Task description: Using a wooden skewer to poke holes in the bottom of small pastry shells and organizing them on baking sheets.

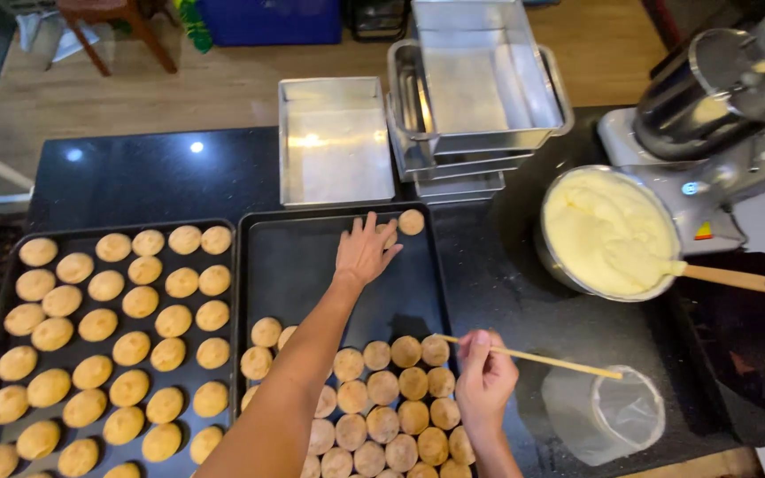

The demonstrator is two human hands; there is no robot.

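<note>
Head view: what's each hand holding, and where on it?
Right hand pinches a thin wooden stick near its left end. Left hand grips nothing; its fingers lie spread on a round pastry at the dark tray's far edge.

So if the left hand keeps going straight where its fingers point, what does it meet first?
Probably the dark baking tray's far rim, then the empty shallow metal pan; the left hand points up-frame. Height unclear.

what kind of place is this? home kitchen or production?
Probably a small baking workspace, maybe home-based: dark trays full of round pastries, stacked metal pans, and a stand mixer beside a bowl of pale cream.
</note>
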